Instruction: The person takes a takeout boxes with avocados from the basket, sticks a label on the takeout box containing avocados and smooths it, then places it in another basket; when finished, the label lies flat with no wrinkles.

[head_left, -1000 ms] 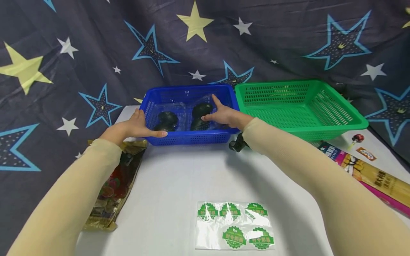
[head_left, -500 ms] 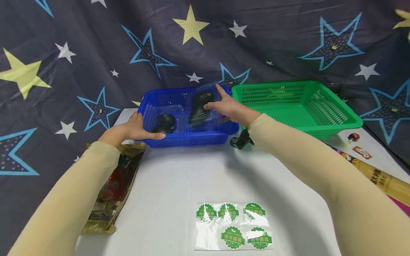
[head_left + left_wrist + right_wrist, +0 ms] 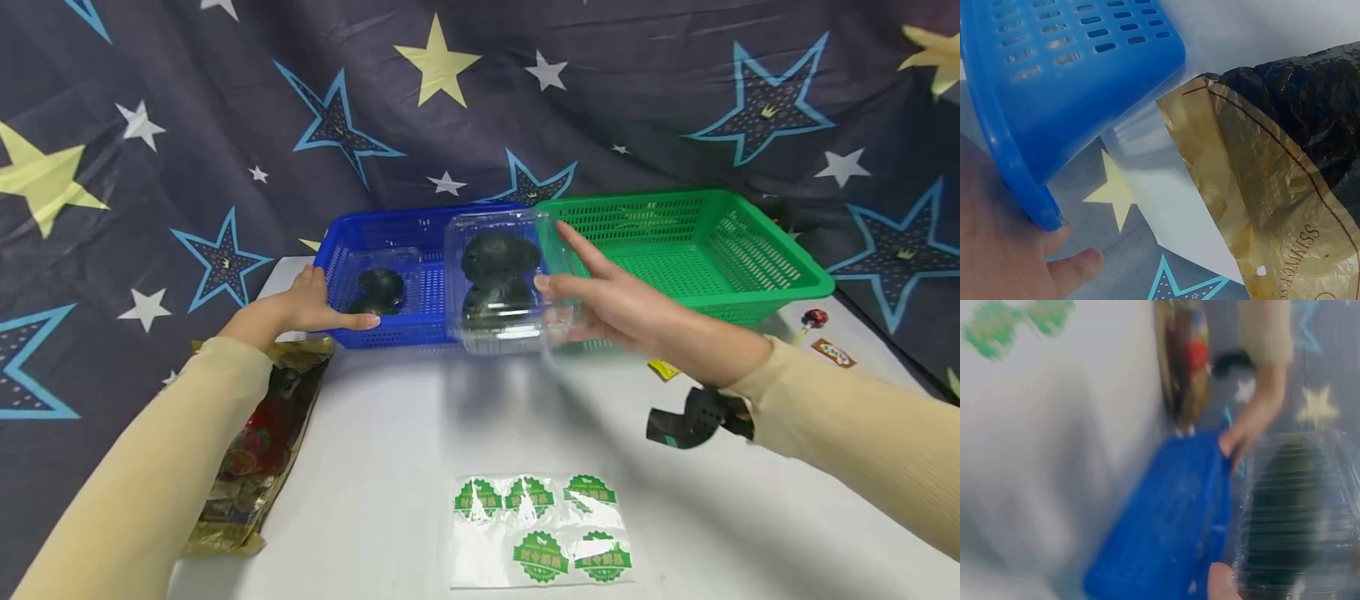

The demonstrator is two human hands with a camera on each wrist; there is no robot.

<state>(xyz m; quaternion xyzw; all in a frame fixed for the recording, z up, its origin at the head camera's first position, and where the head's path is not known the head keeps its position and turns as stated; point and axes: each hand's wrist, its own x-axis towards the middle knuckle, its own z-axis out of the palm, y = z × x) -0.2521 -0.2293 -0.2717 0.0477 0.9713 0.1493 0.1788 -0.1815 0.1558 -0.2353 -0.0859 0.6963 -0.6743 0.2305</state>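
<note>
My right hand (image 3: 611, 300) grips the right side of a clear plastic box (image 3: 495, 333), its thumb on the top. Two dark green fruits like avocados (image 3: 498, 254) lie inside. The box is raised and tilted over the front right of a blue basket (image 3: 397, 333); the right wrist view is blurred but shows the box (image 3: 1297, 512) close up. My left hand (image 3: 307, 307) holds the blue basket's left front corner, thumb along the front rim; in the left wrist view fingertips (image 3: 1079, 265) show by the rim. A second clear box (image 3: 382, 287) with dark fruits stays in the basket.
A green basket (image 3: 667, 292) stands right of the blue one. A gold and dark bag (image 3: 258, 450) lies at left. A sticker sheet (image 3: 540, 533) lies in front. At right are a lollipop (image 3: 813, 319), an orange packet (image 3: 834, 352) and a yellow packet (image 3: 663, 369).
My right hand has lifted the clear box of dark fruits out of the blue basket and brought it toward me and rightward. The left hand has stayed at the basket corner.
</note>
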